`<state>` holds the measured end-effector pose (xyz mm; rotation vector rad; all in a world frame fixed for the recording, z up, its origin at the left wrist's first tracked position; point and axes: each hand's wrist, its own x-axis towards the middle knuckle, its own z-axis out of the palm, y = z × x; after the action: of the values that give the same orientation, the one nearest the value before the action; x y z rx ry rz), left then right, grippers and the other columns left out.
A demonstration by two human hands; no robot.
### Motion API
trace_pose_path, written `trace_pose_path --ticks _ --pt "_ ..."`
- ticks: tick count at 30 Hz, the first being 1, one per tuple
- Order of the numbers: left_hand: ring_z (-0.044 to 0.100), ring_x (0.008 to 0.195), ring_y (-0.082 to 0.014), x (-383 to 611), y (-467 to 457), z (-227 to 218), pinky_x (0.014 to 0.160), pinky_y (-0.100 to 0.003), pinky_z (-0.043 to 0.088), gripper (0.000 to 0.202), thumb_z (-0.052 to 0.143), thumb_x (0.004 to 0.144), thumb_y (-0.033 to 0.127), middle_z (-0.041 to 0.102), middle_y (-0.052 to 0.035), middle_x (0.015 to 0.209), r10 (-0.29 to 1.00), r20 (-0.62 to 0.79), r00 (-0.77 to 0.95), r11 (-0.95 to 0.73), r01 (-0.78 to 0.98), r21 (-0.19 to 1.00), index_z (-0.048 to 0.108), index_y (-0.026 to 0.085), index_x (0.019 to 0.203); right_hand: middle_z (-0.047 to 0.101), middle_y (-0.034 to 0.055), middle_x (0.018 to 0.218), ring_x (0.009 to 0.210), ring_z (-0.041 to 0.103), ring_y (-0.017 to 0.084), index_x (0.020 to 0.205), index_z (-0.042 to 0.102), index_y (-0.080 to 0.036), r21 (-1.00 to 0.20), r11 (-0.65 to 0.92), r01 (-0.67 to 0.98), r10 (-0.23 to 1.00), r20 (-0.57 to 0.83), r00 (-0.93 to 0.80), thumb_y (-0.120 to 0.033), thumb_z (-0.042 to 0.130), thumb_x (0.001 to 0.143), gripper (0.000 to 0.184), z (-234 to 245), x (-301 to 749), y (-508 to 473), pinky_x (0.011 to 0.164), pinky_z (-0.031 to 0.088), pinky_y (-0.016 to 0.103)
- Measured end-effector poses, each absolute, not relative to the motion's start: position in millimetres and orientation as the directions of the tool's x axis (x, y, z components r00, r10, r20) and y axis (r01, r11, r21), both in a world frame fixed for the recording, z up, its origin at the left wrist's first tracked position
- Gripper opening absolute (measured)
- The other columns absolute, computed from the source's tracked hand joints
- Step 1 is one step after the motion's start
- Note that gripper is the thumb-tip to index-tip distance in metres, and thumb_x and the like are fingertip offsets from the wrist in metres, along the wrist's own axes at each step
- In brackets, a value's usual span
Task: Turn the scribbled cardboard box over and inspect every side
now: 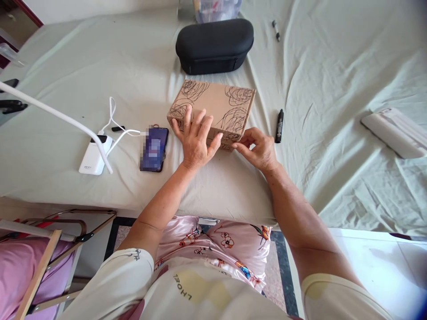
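A brown cardboard box (216, 102) with black scribbles near its corners lies closed on the cloth in front of me. Across its near edge my left hand (196, 140) rests with fingers spread, the fingertips on the top and the thumb toward the front side. At the box's near right corner, my right hand (258, 149) has thumb and index finger pinched together on the lower edge. Its other fingers are partly hidden behind the corner. Just right of that hand lies a black marker (279, 126).
Behind the box sits a black hard case (215, 46), with a clear plastic container (218, 10) beyond it. A phone (154, 149) and a white power bank (96, 154) with cables lie to the left. A pen (276, 31) and a white object (396, 132) lie to the right.
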<state>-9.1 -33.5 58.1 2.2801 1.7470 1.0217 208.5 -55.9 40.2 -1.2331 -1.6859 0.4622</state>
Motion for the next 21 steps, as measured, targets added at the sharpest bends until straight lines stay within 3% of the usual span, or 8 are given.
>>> trace_pose_path --ticks 3,8,12,14,16,21 --pt "0.024 0.168 -0.0339 -9 -39 60 0.139 -0.063 -0.001 0.059 0.061 0.092 0.063 0.056 -0.0062 0.162 0.837 0.508 0.203 -0.442 0.798 0.409 0.06 0.026 0.138 0.068 0.0003 0.065 0.054 0.059 0.011 0.08 0.063 -0.022 -0.742 0.468 0.479 0.873 0.473 -0.12 -0.072 0.074 0.085 0.051 45 199 -64 0.054 0.051 0.024" --pt "0.027 0.166 -0.0368 -6 -44 61 0.136 -0.061 0.021 0.067 0.08 0.085 0.06 0.05 -0.01 0.166 0.809 0.524 0.266 -0.501 0.779 0.378 0.06 0.028 0.141 0.075 0.0025 0.077 0.058 0.064 0.012 0.089 0.072 -0.021 -0.644 0.583 0.494 0.803 0.55 -0.23 -0.055 0.065 0.098 0.036 45 186 -71 0.059 0.055 0.025" --pt "0.029 0.166 -0.033 -6 -41 54 0.135 -0.057 0.026 0.054 0.067 0.096 0.054 0.048 -0.0105 0.166 0.771 0.564 0.297 -0.552 0.753 0.359 0.058 0.03 0.144 0.073 0.0008 0.074 0.059 0.062 0.011 0.099 0.073 -0.023 -0.581 0.617 0.53 0.751 0.637 -0.175 -0.045 0.062 0.102 0.025 45 184 -72 0.061 0.056 0.025" --pt "0.029 0.166 -0.0328 -7 -36 46 0.135 -0.056 0.026 0.052 0.056 0.101 0.058 0.048 -0.0108 0.165 0.729 0.613 0.306 -0.603 0.71 0.363 0.058 0.029 0.144 0.07 -0.0021 0.07 0.056 0.059 0.011 0.119 0.07 -0.025 -0.538 0.672 0.508 0.682 0.717 -0.143 -0.042 0.062 0.102 0.026 45 184 -72 0.06 0.055 0.024" --pt "0.028 0.166 -0.0345 -8 -31 38 0.135 -0.057 0.024 0.057 0.045 0.103 0.066 0.047 -0.0116 0.165 0.685 0.663 0.301 -0.653 0.657 0.377 0.058 0.028 0.144 0.071 -0.0026 0.073 0.055 0.057 0.011 0.139 0.063 -0.027 -0.483 0.729 0.485 0.623 0.762 -0.178 -0.04 0.061 0.103 0.039 45 183 -72 0.059 0.055 0.025" --pt "0.028 0.165 -0.0365 -8 -21 24 0.135 -0.059 0.022 0.062 0.037 0.104 0.07 0.047 -0.0124 0.164 0.601 0.747 0.283 -0.731 0.573 0.37 0.056 0.029 0.145 0.08 0.0047 0.101 0.057 0.062 0.01 0.149 0.061 -0.025 -0.493 0.693 0.526 0.694 0.654 -0.301 -0.049 0.052 0.107 0.049 44 180 -73 0.064 0.059 0.026"
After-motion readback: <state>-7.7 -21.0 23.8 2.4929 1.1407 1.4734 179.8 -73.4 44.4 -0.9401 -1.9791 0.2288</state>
